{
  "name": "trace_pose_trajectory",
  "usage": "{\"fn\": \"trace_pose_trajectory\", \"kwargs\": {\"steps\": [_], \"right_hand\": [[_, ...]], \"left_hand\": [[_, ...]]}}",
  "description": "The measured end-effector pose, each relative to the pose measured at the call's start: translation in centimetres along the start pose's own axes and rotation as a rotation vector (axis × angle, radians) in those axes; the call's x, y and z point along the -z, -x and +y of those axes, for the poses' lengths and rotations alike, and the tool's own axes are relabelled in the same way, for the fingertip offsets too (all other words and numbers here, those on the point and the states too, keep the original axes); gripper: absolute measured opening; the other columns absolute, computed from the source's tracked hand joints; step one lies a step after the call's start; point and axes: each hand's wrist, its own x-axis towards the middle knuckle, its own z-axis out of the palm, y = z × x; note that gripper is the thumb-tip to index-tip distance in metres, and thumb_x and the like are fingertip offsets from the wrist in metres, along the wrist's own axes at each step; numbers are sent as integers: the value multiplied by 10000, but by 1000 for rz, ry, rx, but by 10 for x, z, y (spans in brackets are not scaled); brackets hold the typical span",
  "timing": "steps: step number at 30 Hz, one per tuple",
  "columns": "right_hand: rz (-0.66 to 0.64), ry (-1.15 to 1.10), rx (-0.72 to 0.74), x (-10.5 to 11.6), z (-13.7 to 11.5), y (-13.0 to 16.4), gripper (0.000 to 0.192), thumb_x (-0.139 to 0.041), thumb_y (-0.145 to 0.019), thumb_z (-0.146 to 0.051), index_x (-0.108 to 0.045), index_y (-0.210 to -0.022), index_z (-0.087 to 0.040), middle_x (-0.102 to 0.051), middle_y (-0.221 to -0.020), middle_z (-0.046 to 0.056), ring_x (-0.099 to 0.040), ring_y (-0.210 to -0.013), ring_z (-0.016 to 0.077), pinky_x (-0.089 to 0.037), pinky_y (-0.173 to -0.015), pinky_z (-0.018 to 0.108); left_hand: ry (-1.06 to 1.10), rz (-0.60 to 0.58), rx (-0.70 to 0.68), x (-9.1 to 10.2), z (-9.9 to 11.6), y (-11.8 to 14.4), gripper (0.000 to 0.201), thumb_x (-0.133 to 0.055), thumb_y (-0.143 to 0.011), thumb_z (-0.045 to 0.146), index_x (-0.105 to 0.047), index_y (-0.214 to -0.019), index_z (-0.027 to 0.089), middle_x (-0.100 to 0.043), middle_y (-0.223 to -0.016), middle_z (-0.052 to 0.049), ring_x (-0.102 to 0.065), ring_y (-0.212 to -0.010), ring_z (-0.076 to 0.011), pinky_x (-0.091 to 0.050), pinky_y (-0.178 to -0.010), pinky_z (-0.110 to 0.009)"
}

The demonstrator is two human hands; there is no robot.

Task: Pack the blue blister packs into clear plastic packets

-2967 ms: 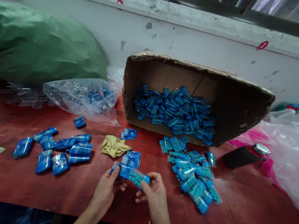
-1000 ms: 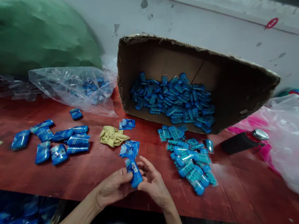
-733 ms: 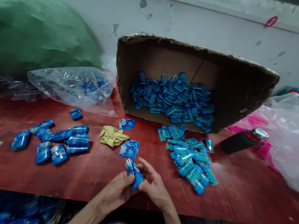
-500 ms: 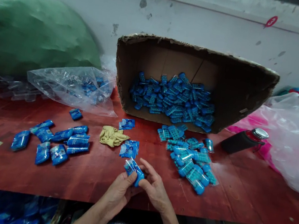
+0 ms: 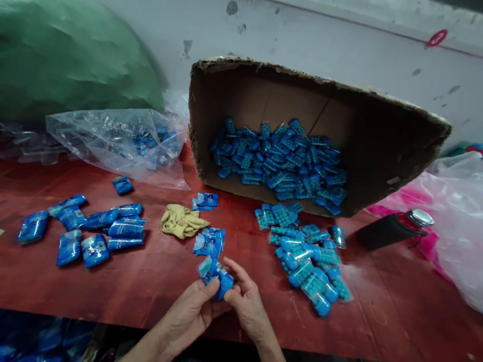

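Observation:
My left hand (image 5: 191, 311) and my right hand (image 5: 248, 305) meet near the table's front edge, both gripping one small blue packet (image 5: 216, 274) between the fingertips. Just beyond it lies a little stack of blue labels (image 5: 208, 241). A pile of clear packets of blue beads (image 5: 309, 262) spills from the tipped cardboard box (image 5: 377, 160) to the right. Several finished blue packets (image 5: 96, 231) lie in a group to the left.
A yellow cloth (image 5: 181, 221) lies by the labels. A clear bag (image 5: 119, 140) and a green sack (image 5: 55, 53) sit at the back left. A black bottle (image 5: 392, 227) and white plastic (image 5: 479, 243) lie right. The red table (image 5: 407, 317) ends at a white wall.
Three seconds ago the packet was stretched lengthwise between my hands; since then both hands have closed in around it and turned it, and the view has dropped slightly.

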Motion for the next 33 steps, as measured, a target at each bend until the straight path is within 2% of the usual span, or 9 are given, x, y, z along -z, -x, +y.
{"fn": "trace_pose_trajectory", "kwargs": {"steps": [3, 6, 8, 11, 16, 24, 27, 31, 33], "right_hand": [[-44, 35, 6, 1, 3, 1, 499, -624, -702, -281, -487, -1181, -257, -560, -1117, 34, -525, -986, 188, -399, -855, 309], [12, 155, -21, 5, 7, -1, 413, -540, -752, -251, -489, -1162, -247, -561, -1037, 33, -555, -794, 137, -444, -710, 267], [75, 339, -14, 7, 9, -7, 351, -502, -771, -227, -513, -1121, -237, -562, -968, 25, -532, -710, 117, -440, -652, 248], [116, 715, 87, 6, 8, -29, 330, -521, -771, -228, -522, -1101, -235, -552, -919, 15, -517, -716, 123, -433, -691, 250], [182, 1429, 144, -5, 10, -74, 344, -559, -778, -284, -518, -1119, -271, -536, -996, 44, -501, -894, 193, -399, -725, 277], [233, 1589, 132, -9, 27, -74, 204, -430, -862, -249, -631, -873, -282, -573, -912, 40, -470, -875, 201, -334, -732, 295], [245, 1600, 127, -8, 24, -73, 192, -444, -856, -284, -596, -974, -289, -570, -954, 40, -468, -898, 211, -329, -751, 311], [220, 1619, 103, -6, 19, -76, 321, -542, -794, -353, -515, -1110, -303, -559, -1008, 46, -480, -907, 224, -339, -728, 312], [205, 1623, 94, -5, 18, -78, 263, -555, -786, -346, -556, -1045, -304, -561, -997, 43, -489, -895, 220, -342, -715, 306]], "left_hand": [[38, 95, -32, 5, 15, 1, 174, -528, -774, 247, -631, -839, 122, -702, -795, -87, -651, -787, -199, -477, -810, -350], [179, 224, -254, 18, 54, 7, 260, -443, -811, 323, -623, -779, 138, -700, -755, -95, -646, -813, -234, -494, -779, -399], [249, 291, -436, 28, 82, 11, 404, -368, -817, 434, -611, -867, 115, -682, -882, -141, -622, -891, -250, -514, -737, -385], [173, 389, -462, 36, 102, 12, 340, -371, -833, 347, -587, -904, 95, -684, -805, -128, -643, -810, -212, -525, -684, -341], [-183, 426, -349, 36, 66, -5, 186, -534, -752, 211, -547, -917, 127, -676, -637, -52, -646, -633, -157, -500, -652, -273], [-360, 502, -340, 58, 47, -33, 295, -617, -656, 285, -531, -895, 135, -635, -594, -19, -593, -490, -129, -447, -475, -229], [-645, 591, -476, 67, 56, -30, 292, -551, -693, 344, -555, -898, 136, -644, -659, -45, -597, -531, -157, -467, -509, -283], [-1446, 666, -982, 95, 77, -14, 275, -473, -758, 319, -598, -956, 174, -644, -970, -94, -574, -928, -230, -421, -832, -378], [-1798, 620, -1074, 116, 92, -8, 295, -470, -765, 303, -602, -990, 163, -617, -1061, -123, -498, -1064, -262, -359, -908, -405]]}}
